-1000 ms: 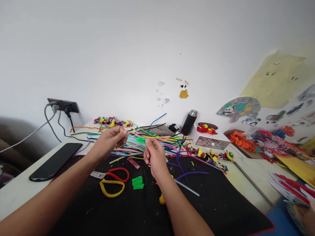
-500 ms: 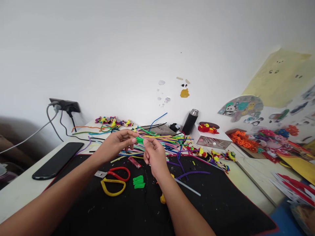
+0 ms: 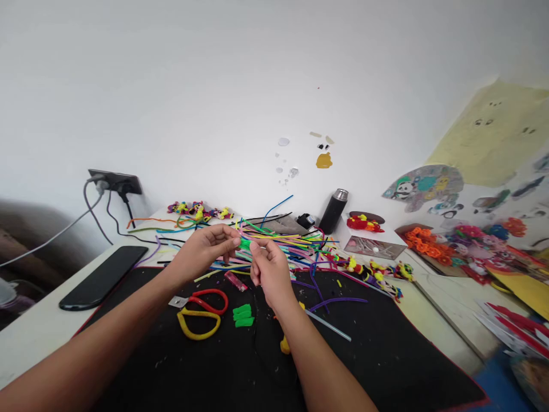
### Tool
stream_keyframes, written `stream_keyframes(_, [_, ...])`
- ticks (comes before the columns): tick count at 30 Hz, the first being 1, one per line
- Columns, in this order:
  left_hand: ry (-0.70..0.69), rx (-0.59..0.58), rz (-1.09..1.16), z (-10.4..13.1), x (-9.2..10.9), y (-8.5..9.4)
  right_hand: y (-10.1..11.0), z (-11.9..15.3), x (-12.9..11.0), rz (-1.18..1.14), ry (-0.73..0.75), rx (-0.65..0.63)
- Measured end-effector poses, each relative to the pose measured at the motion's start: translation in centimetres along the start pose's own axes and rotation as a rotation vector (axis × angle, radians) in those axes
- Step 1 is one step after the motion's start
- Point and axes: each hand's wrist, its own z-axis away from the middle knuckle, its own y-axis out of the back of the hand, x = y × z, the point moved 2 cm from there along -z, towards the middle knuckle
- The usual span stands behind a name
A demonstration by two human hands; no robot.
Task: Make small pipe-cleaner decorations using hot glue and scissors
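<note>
My left hand (image 3: 210, 247) and my right hand (image 3: 271, 272) meet over the far part of the black mat (image 3: 206, 372). Between their fingertips they pinch a short green pipe cleaner piece (image 3: 245, 244), partly covered by the fingers. Below it on the mat lie several flat green pieces (image 3: 243, 315) side by side. Scissors (image 3: 199, 313) with one red and one yellow handle rest under my left forearm. A small red lighter-like object (image 3: 235, 281) sits between the hands and the green pieces. Something yellow (image 3: 285, 344) shows partly behind my right forearm.
Loose coloured pipe cleaners (image 3: 295, 240) spread behind my hands. A black phone (image 3: 104, 278) lies left. At the back stand a black flask (image 3: 334, 212) and a white box (image 3: 371, 245). Finished pipe cleaner figures (image 3: 377, 274) lie right; purple stems (image 3: 337, 303) cross the mat.
The view has shifted slightly. Both hands keep their pinch on the green piece with hardly any visible movement, and the things on the mat stay in place.
</note>
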Motion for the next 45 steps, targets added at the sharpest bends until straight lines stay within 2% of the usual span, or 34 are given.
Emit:
stream_keyframes(9, [-0.016,-0.065,0.08,0.0,0.3,0.1,0.2,-0.1,0.2,0.015,0.004,0.009])
stream_keyframes(17, [-0.01,-0.02,0.077,0.0,-0.3,0.5,0.1,0.0,-0.1,0.054,0.018,-0.028])
stream_keyframes(24, [-0.014,-0.002,0.081,0.0,-0.1,0.4,-0.2,0.4,-0.8,0.123,0.034,-0.027])
stream_keyframes(32, [0.023,-0.007,0.103,0.0,-0.3,0.2,-0.3,0.3,-0.5,0.16,0.073,0.011])
stream_keyframes(45, [0.011,0.005,0.151,0.0,-0.8,0.1,-0.2,0.1,-0.1,0.126,0.093,0.017])
